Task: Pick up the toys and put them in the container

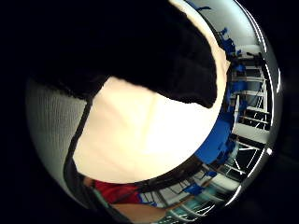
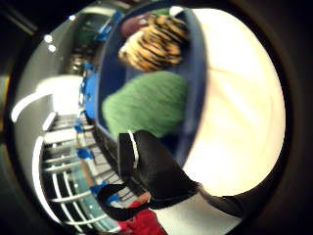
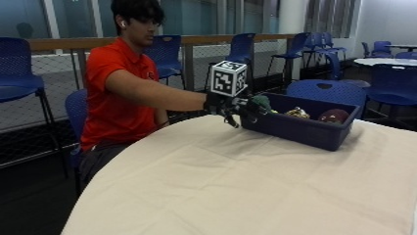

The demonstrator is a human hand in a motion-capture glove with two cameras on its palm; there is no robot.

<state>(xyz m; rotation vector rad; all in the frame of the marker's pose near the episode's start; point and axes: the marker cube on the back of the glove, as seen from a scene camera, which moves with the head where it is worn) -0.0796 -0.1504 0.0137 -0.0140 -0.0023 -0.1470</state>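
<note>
Soft, even indoor light, windows behind the person. The cloth (image 3: 261,186) glares almost white in both palm views, which bend strongly at their dark rims. The bin (image 3: 306,125) casts a faint shadow; everything slightly blurred

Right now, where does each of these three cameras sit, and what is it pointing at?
Outside view: across the table, facing the person, gloved right hand at the blue bin.
Thumb side palm view: on the palm, looking into the bin at the green toy and striped toy; strap shows.
Little finger side palm view: on the palm, facing tablecloth; glove shows.
Shared: bin, green toy.
</note>
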